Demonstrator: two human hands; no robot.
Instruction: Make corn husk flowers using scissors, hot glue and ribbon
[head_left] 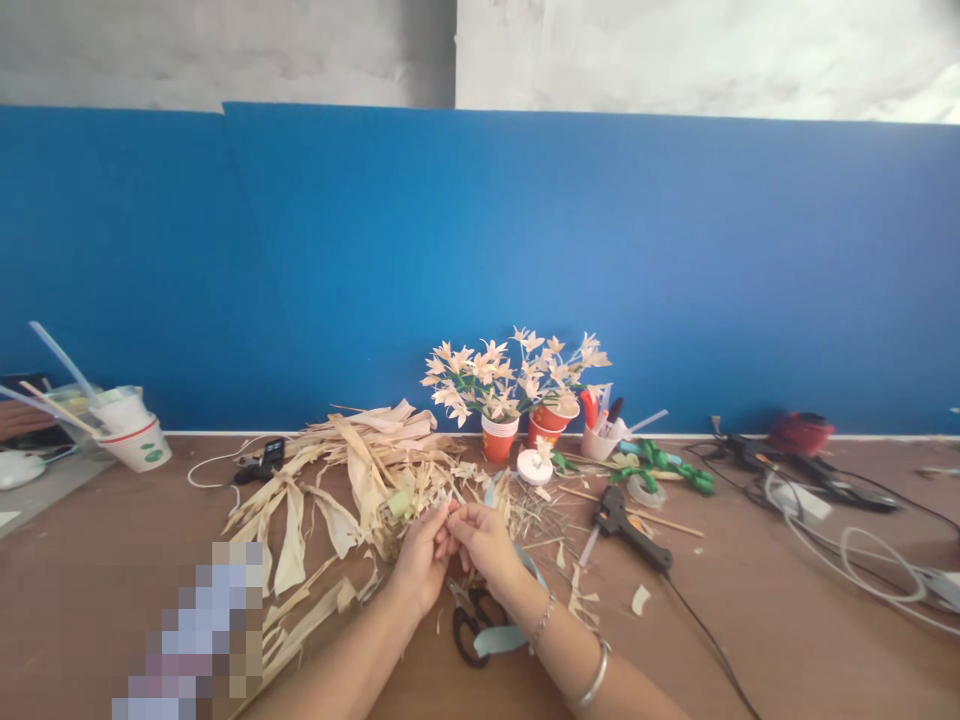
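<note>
My left hand [425, 553] and my right hand [482, 540] meet at the middle of the table, fingertips pinched together. Between them is a small pale piece, too small to make out. Black-handled scissors [466, 632] lie just below my hands, with a light blue-green strip [500, 640] across one handle. Dried husks [360, 470] are heaped behind and left of my hands, with a pale green roll [399, 503] on them. A white round lid or spool [535, 466] with a pale flower on it sits beyond my right hand.
Red cups [499, 440] hold pale flowers. A black glue gun [630, 528] with its cord lies right, near green pieces [667, 462] and a tape roll [646, 490]. White cables [847, 560] spread far right. White cups [139, 440] with straws stand left; another person's hand [21, 420] shows there.
</note>
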